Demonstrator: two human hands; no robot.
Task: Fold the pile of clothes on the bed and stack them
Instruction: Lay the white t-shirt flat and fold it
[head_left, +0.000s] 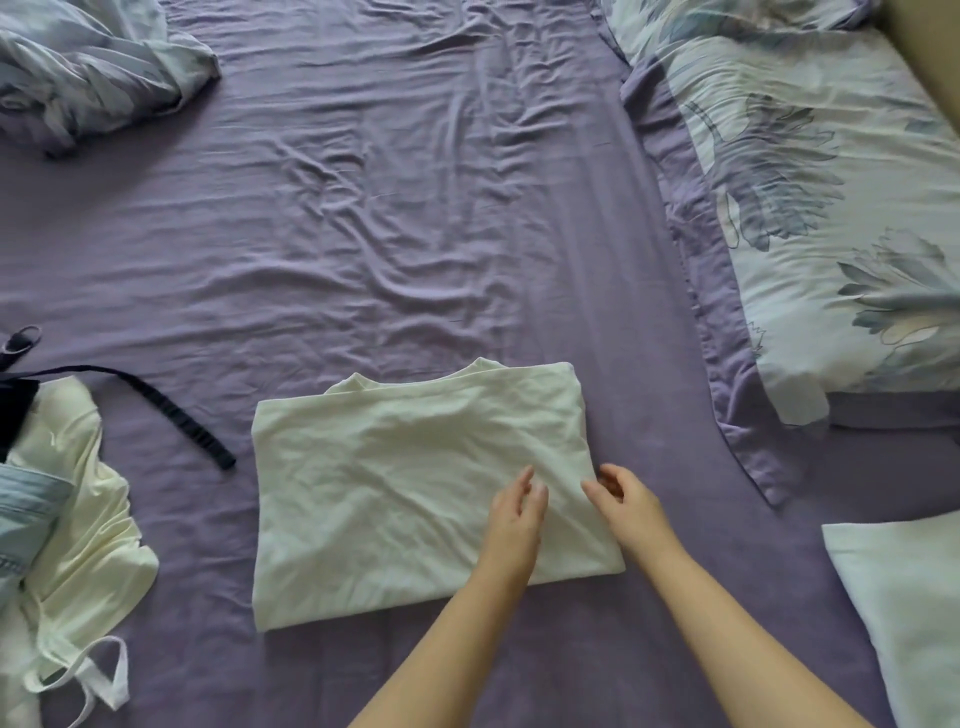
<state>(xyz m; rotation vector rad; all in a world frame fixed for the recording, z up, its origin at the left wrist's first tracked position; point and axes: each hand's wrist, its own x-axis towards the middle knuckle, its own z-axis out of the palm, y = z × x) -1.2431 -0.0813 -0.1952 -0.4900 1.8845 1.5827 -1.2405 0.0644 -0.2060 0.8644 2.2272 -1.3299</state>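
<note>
Cream shirt (415, 488) folded on bed, L grip (515, 512) flat on it, R grip (626, 506) pinching its rt edge

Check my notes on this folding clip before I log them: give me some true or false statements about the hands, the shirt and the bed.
1. The cream shirt lies partly folded on the purple sheet. True.
2. The left hand holds the black strap. False: it rests flat on the shirt; the strap lies apart.
3. The right hand is at the shirt's right edge. True.
4. The unfolded pile lies at the right. False: it is at the left.
5. A floral pillow lies at the upper right. True.
</note>
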